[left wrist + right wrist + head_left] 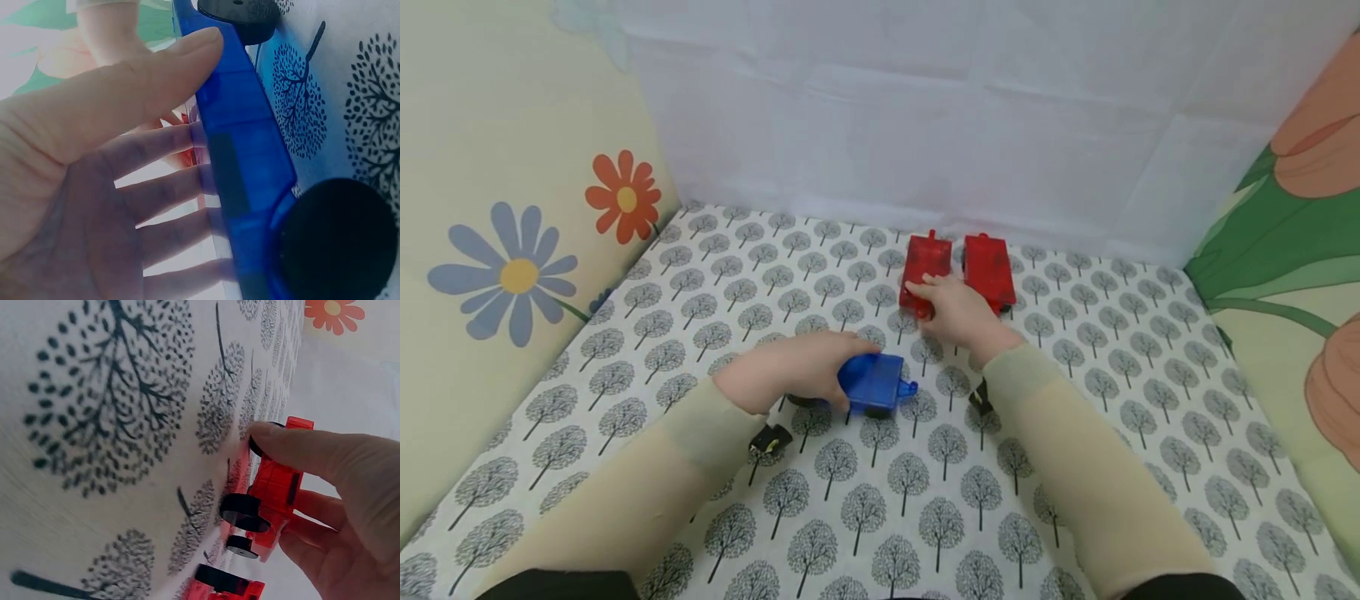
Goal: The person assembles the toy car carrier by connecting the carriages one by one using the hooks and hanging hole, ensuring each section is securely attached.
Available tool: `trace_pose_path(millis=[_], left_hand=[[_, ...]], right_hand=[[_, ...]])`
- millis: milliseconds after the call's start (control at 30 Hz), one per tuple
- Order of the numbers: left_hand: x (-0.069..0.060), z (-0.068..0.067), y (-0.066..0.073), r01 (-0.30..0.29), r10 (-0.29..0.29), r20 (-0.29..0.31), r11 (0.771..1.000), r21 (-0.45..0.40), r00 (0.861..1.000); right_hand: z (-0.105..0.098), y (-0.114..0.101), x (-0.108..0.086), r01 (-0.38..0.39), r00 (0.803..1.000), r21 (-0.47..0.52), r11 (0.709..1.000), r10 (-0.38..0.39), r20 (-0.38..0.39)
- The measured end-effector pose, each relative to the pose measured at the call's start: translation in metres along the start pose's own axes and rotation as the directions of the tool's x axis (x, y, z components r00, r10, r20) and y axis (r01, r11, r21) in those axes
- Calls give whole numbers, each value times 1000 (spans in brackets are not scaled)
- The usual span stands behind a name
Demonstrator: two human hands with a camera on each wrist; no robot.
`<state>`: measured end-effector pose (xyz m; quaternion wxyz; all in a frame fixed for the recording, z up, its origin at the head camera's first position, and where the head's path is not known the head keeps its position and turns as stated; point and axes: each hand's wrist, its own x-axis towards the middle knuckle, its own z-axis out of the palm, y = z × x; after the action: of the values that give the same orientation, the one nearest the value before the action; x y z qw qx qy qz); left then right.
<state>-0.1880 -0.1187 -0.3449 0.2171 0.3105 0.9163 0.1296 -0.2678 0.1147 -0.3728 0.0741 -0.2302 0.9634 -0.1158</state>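
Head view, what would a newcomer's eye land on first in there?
Probably the blue toy vehicle, gripped by the left hand near the middle of the tree-print cloth. Next, a red toy vehicle towards the back, held by the right hand, with a second red one just to its right. A big blue flower at the far left also stands out.

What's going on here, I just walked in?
A person is handling toy vehicles over a tree-print cloth. The left hand grips a blue toy vehicle with black wheels. The right hand, farther forward, grips a red toy vehicle. Just to the right of that one is a second red toy vehicle, which neither hand holds. Both red ones are close to the white backdrop; the blue one is nearer the person.
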Motion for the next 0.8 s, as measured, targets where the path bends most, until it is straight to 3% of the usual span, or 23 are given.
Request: trace_pose_path(millis=[233, 333, 433, 533, 600, 667, 800], left_hand=[[1, 1, 1, 32, -32, 10, 999, -4, 999], [0, -1, 2, 35, -35, 7, 999, -3, 999], [-1, -2, 3, 41, -41, 5, 999, -10, 999], [-2, -2, 3, 52, -52, 5, 999, -14, 999], [-1, -2, 3, 57, -57, 4, 998, -13, 998], [0, -3, 3, 55, -55, 4, 998, -12, 998], [2, -3, 2, 43, -43, 3, 999, -11, 999]], right_hand=[[-16, -4, 6, -17, 995, 20, 1000, 15, 97], [-24, -2, 9, -35, 994, 77, 996, 26, 109], [-29, 3, 12, -66, 995, 184, 981, 50, 89], [-33, 8, 16, -76, 997, 249, 965, 73, 22], [-33, 12, 19, -76, 996, 223, 972, 84, -24], [-31, 16, 21, -63, 997, 135, 989, 70, -44], [-26, 22, 24, -4, 1000, -90, 996, 4, 0]])
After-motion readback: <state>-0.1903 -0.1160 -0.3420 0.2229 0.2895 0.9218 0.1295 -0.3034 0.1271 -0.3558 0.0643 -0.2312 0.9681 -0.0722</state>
